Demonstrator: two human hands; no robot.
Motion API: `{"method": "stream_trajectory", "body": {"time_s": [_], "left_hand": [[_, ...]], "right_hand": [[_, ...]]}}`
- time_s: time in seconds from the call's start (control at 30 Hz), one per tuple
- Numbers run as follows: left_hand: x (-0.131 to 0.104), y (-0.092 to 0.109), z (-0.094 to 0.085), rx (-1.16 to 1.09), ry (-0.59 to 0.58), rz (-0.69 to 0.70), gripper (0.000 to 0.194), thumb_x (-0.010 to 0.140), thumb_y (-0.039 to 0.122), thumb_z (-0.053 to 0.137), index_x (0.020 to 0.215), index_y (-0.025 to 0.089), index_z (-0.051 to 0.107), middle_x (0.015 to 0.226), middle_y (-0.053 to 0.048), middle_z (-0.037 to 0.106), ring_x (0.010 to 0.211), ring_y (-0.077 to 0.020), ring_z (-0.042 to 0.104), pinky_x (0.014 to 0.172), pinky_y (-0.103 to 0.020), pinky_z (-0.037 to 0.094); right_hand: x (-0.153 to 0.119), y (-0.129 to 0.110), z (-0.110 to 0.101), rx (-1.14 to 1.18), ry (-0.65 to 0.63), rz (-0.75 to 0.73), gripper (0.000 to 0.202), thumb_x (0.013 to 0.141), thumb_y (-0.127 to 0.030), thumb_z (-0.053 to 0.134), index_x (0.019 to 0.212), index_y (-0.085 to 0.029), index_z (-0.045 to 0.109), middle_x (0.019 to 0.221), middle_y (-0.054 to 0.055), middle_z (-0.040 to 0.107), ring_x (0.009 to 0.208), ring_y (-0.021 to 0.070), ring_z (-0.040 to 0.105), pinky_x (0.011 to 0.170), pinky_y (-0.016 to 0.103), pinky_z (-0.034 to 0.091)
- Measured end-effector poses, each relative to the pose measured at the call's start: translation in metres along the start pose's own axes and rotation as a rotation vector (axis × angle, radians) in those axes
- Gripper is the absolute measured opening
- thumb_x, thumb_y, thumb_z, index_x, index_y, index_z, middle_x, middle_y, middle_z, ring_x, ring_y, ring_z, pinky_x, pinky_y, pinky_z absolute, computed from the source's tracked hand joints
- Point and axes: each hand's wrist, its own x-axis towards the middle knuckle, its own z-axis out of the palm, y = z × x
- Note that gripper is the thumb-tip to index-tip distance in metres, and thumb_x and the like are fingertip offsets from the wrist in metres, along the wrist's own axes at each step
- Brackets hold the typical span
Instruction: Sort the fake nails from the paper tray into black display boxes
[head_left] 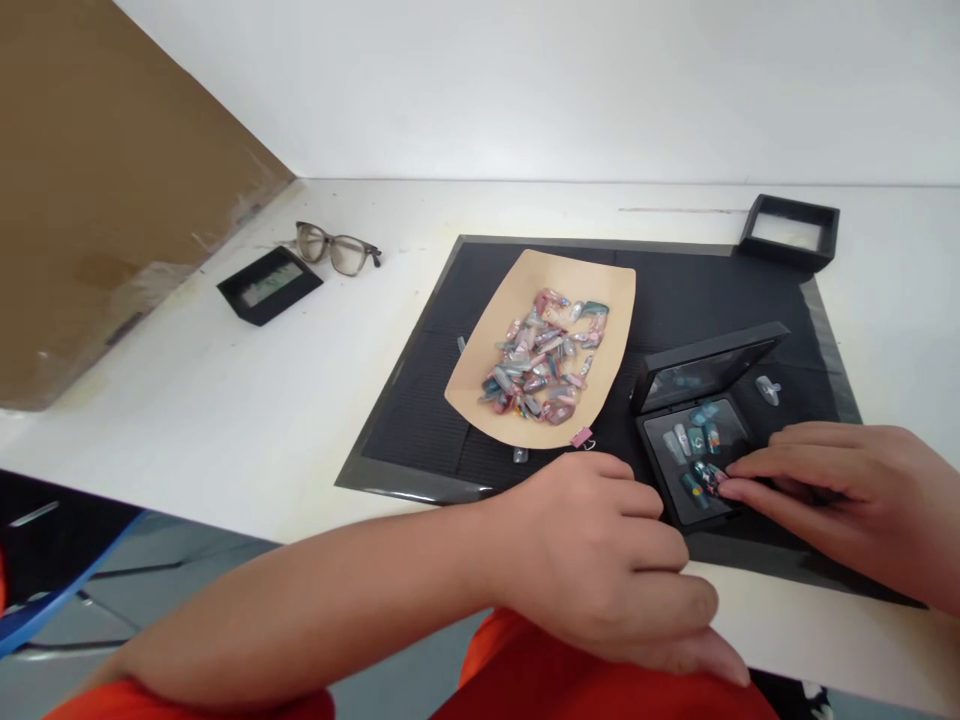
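Note:
My right hand (840,490) reaches in from the right, thumb and forefinger pinched on a decorated false nail (709,474) inside an open black case (675,500). More false nails (696,440) lie in rows on the case's grey pad, and its clear-windowed lid stands tilted up behind. My left hand (607,560) rests at the table's front edge, left of the case, with its fingers curled; nothing shows in it. Beyond it, a tan paper tray (480,390) holds a heap of several false nails (544,365), with a pink clip (581,437) at its front corner.
A black mat (675,290) lies under the tray and case. One loose nail (767,390) sits right of the lid. A black box (825,240) stands at the back right. Glasses (341,250) and a flat black packet (270,285) lie left, near a brown board (112,200).

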Motion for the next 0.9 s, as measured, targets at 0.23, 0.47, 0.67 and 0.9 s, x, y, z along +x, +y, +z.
{"method": "stream_trajectory", "body": {"time_s": [0.23,0.47,0.67,0.9], "left_hand": [[0.000,-0.003,0.000,0.000,-0.038,0.008,0.041,0.113,0.037,0.071,0.077,0.020,0.082,0.058,0.007,0.056,0.054,-0.0119,0.043,0.054,-0.033,0.037],[0.001,-0.008,0.002,0.013,-0.064,0.005,0.039,0.113,0.041,0.071,0.083,0.020,0.084,0.061,0.007,0.059,0.056,-0.0127,0.044,0.056,-0.033,0.037],[0.000,-0.009,0.003,0.036,-0.016,0.057,0.031,0.103,0.044,0.085,0.083,0.020,0.084,0.062,0.007,0.057,0.061,-0.0129,0.051,0.056,-0.032,0.038],[-0.001,-0.005,-0.001,0.030,0.038,0.064,0.029,0.096,0.044,0.090,0.081,0.021,0.083,0.063,0.007,0.053,0.066,-0.0133,0.053,0.058,-0.033,0.043]], "right_hand": [[0.002,0.002,0.001,-0.058,0.013,0.005,0.041,0.119,-0.045,0.055,0.094,-0.028,0.083,0.083,-0.002,0.087,0.064,0.0159,0.083,0.052,0.025,0.062],[0.002,-0.002,0.006,-0.104,0.016,0.047,0.048,0.120,-0.048,0.051,0.092,-0.030,0.085,0.081,-0.003,0.088,0.059,0.0179,0.082,0.047,0.027,0.060],[0.003,-0.007,0.000,-0.010,-0.008,0.052,0.046,0.121,-0.044,0.050,0.099,-0.029,0.088,0.082,-0.002,0.089,0.055,0.0161,0.080,0.046,0.024,0.058],[0.001,0.005,-0.004,-0.089,0.070,0.099,0.035,0.117,-0.041,0.056,0.141,-0.031,0.080,0.090,-0.001,0.089,0.060,0.0191,0.080,0.046,0.030,0.058]]}}
